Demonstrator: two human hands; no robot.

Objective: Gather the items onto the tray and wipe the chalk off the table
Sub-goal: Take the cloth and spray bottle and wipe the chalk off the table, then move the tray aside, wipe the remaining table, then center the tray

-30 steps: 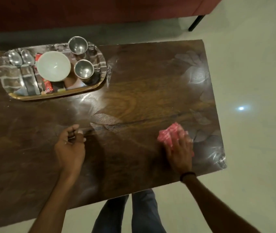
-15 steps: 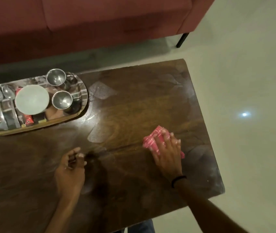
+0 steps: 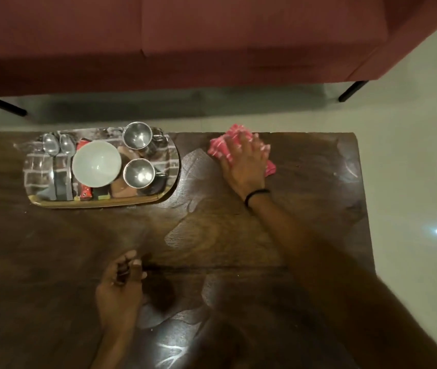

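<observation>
Head view: your right hand (image 3: 244,166) presses pink cloth (image 3: 222,147) flat, fingers (image 3: 245,141) spread, at far edge of surface (image 3: 238,235), just right of loaded tray (image 3: 100,204). Your left hand (image 3: 120,288) rests on surface nearer you, fingers curled; cannot tell if holding anything. Chalk marks (image 3: 172,352) at near edge.

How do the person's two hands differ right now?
The right hand lies flat with its fingers spread, pressing a pink cloth near the table's far edge. The left hand has curled fingers and sits nearer the person, away from the cloth. The right wrist wears a dark band, while the left shows none. Both hands are over the same dark wooden table.
</observation>
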